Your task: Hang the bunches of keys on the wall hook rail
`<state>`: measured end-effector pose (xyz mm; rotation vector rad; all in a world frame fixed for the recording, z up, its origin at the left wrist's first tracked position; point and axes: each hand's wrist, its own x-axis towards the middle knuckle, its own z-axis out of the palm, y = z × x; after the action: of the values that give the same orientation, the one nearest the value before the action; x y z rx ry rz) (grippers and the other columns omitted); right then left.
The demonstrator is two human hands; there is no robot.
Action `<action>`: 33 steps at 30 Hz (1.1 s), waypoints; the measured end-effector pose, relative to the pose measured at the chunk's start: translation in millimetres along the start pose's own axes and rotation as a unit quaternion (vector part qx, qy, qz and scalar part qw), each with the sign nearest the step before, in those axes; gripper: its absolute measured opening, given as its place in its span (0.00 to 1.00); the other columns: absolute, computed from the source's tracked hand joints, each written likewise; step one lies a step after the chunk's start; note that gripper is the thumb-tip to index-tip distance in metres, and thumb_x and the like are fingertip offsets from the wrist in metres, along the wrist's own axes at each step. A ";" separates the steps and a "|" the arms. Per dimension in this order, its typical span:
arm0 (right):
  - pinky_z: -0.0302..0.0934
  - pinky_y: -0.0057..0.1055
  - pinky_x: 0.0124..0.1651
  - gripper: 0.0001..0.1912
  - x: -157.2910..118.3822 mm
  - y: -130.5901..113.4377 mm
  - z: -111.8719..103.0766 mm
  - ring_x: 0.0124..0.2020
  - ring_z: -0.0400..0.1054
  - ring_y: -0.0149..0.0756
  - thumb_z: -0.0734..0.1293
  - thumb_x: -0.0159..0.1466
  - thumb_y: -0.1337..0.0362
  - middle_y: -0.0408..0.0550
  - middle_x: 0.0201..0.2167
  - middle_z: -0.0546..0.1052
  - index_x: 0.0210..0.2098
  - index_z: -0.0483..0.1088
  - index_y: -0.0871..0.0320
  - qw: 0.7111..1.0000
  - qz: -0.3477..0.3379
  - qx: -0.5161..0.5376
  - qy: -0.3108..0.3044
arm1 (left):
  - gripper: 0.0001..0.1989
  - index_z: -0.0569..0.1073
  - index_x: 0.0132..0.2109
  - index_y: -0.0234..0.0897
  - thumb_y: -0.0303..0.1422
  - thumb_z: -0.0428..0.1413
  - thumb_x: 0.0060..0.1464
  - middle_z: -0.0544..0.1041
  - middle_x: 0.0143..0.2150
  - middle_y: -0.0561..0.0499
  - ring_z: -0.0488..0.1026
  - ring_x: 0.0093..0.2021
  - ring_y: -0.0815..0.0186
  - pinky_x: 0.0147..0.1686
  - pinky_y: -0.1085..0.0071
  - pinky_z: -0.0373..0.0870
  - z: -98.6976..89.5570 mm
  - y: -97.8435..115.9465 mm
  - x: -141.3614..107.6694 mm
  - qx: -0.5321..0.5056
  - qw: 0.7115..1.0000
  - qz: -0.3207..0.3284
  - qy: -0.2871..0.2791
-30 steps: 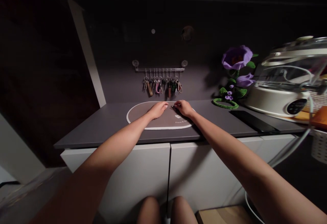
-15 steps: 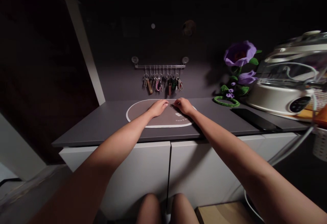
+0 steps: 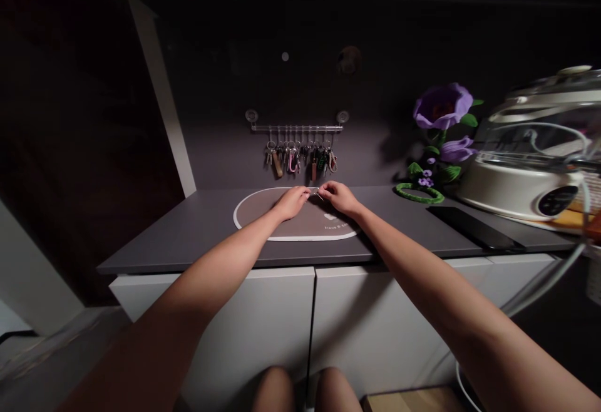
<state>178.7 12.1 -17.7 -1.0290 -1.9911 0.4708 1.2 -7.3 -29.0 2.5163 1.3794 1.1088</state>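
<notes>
My left hand (image 3: 292, 202) and my right hand (image 3: 339, 196) are close together over the far part of an oval brown mat (image 3: 253, 215) with a white rim. The fingers of both hands are closed. Between the fingertips shows a small, thin, shiny thing (image 3: 320, 196), at the right hand's pinch; it is too small to name. What the left fingers hold, if anything, I cannot make out. Behind the hands, several key bunches (image 3: 292, 156) hang on hooks from a clear rail (image 3: 300, 128) on the wall.
Purple fabric flowers (image 3: 442, 108) with a green ring base stand at the right. A black flat slab (image 3: 472, 227) lies before them. At the far right is a white appliance (image 3: 511, 190) with a clear top and a cable. White cabinet doors (image 3: 263, 324) are below the counter.
The view has shifted slightly, so the scene sits a little lower. Both hands remain close together over the mat, and the thin shiny thing between them shows more clearly.
</notes>
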 end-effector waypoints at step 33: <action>0.61 0.25 0.31 0.20 2.5 -6.8 -6.6 0.26 0.64 0.25 0.70 0.46 0.52 0.39 0.26 0.69 0.29 0.62 0.58 0.918 0.063 0.381 0.086 | 0.11 0.71 0.39 0.34 0.31 0.45 0.55 0.74 0.32 0.49 0.69 0.33 0.67 0.37 0.70 0.66 2.9 5.8 0.5 -0.096 0.994 -0.016 0.056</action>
<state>180.0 9.8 -8.2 -0.6615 -1.3829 1.0798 7.2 -9.6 -28.7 2.3236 1.2643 1.3247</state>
